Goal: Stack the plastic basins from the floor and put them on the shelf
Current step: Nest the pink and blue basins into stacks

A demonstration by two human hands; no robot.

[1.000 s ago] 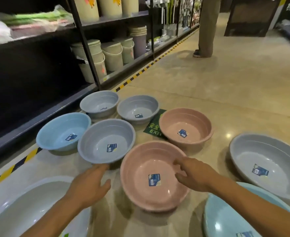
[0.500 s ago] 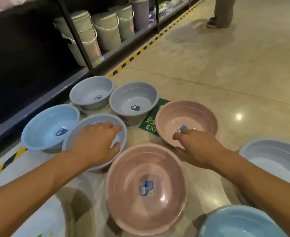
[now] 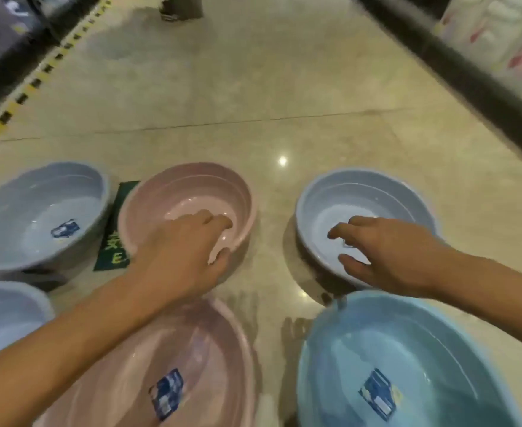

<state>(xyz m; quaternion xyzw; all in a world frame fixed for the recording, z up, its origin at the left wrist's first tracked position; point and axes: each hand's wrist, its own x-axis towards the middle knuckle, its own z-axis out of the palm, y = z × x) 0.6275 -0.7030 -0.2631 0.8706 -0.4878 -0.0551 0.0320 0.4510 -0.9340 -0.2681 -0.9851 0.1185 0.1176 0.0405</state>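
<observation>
Six glossy round plastic basins [image 3: 210, 349] on the floor [image 3: 253, 97], three grey, two pink, one blue; left hand [image 3: 179, 254] grips the 11 o'clock pink basin [image 3: 192, 186], right hand [image 3: 389, 254] spread open over the 1 o'clock grey basin [image 3: 373, 192].

Floor [image 3: 253, 103] is carrying six basins: three grey basins [image 3: 22, 192] [image 3: 4, 315] [image 3: 376, 192] at 10, 8, 1 o'clock; two pink basins [image 3: 192, 186] [image 3: 198, 349] at 12 and 6; one blue basin [image 3: 407, 349] at 5. Two hands [image 3: 179, 254] [image 3: 386, 251] are showing.
</observation>
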